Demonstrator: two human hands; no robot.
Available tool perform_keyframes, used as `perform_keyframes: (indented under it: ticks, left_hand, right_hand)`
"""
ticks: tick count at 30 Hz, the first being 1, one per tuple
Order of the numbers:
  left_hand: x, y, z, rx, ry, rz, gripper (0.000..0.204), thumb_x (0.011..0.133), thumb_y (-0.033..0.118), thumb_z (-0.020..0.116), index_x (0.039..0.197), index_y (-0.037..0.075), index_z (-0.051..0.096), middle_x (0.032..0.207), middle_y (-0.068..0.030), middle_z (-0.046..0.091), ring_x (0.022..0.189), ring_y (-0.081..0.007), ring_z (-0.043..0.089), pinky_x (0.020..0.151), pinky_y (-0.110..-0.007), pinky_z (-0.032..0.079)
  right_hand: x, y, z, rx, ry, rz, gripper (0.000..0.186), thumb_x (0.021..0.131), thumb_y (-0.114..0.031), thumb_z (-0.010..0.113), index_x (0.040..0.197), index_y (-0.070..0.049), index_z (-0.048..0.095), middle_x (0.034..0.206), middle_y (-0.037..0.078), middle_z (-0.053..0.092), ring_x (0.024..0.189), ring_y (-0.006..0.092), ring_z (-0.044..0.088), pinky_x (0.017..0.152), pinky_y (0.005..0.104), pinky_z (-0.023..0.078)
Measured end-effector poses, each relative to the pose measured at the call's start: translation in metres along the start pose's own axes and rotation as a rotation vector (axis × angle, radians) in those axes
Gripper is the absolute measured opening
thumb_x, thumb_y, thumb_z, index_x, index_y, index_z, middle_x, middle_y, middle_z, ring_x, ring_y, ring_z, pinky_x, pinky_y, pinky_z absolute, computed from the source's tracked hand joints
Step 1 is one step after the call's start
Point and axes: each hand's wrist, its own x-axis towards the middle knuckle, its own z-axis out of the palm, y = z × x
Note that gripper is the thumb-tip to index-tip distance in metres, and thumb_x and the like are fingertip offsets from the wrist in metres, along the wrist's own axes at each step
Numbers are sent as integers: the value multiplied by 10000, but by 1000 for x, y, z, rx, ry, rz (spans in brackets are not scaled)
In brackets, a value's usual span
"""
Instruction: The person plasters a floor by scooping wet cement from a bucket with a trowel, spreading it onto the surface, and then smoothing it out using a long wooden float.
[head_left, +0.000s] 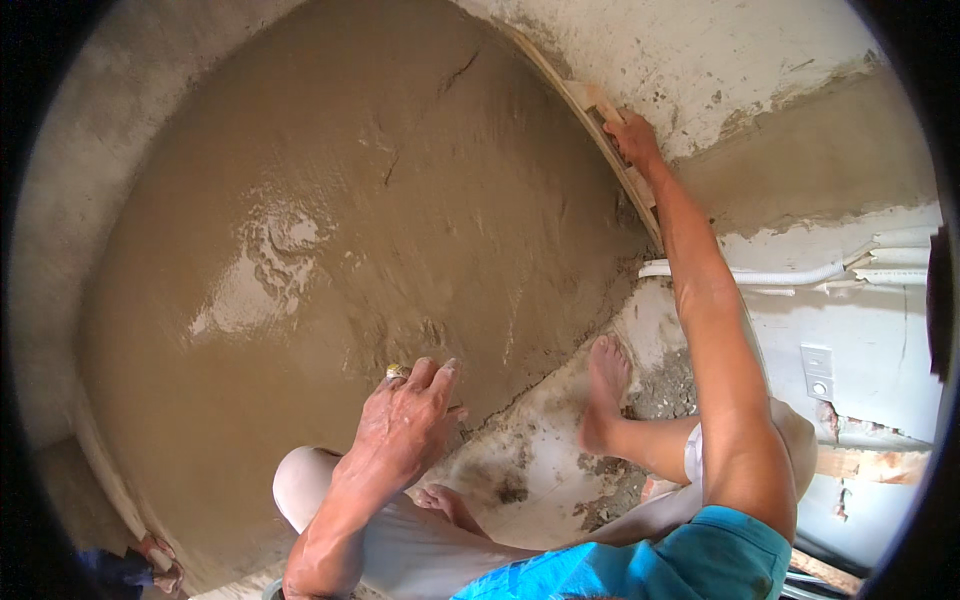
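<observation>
Where one broad, smeared sheet of wet grey-brown cement [400,220] spreads, one long, narrow pale-wood board [568,92] lies along its far right edge, grasped from the right by your right hand [634,142]; your left hand [402,415], loosely curled and seemingly released, hangs over the cement's near side.

At right, a white wall [880,335] bears a plate [818,373] between white pipes [800,276] and a wooden strip [872,465].
</observation>
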Motion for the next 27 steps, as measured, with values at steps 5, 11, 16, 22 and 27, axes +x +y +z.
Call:
perform_keyframes:
  ticks: [5,11,16,22,27]
  left_hand:
    - [10,-8,6,11,-29,-1,491,866,267,625,1284,58,475,1130,-139,562,1009,-348,579,824,-435,489]
    - [12,-9,4,-7,-25,-11,504,863,274,634,1295,71,472,1103,-134,563,989,-343,584,798,-433,496]
    - [19,-7,3,-9,-47,-20,524,855,276,643,1305,77,464,1113,-126,565,976,-337,588,797,-424,499]
    - [23,-5,7,-29,69,43,441,831,223,655,1202,39,504,1017,-149,548,886,-360,595,754,-431,496]
    - [27,0,2,-25,22,11,469,832,231,658,1234,51,497,1038,-140,558,913,-353,598,771,-428,500]
  right_hand:
    - [5,1,-9,12,19,-80,367,807,-285,583,1051,-17,637,743,73,574,664,188,531,609,338,414]
    - [19,13,5,8,-2,-62,338,827,-281,574,1051,-33,628,666,20,524,567,127,466,533,308,394]
    - [38,27,3,-27,-33,-9,400,767,-332,604,957,19,630,724,104,609,638,213,565,601,378,443]
    - [46,33,5,72,-73,12,390,774,-339,612,980,-8,629,708,84,589,611,188,540,577,349,443]
    - [40,24,10,114,-62,-27,385,788,-322,614,999,-1,636,692,83,580,605,184,536,576,347,443]
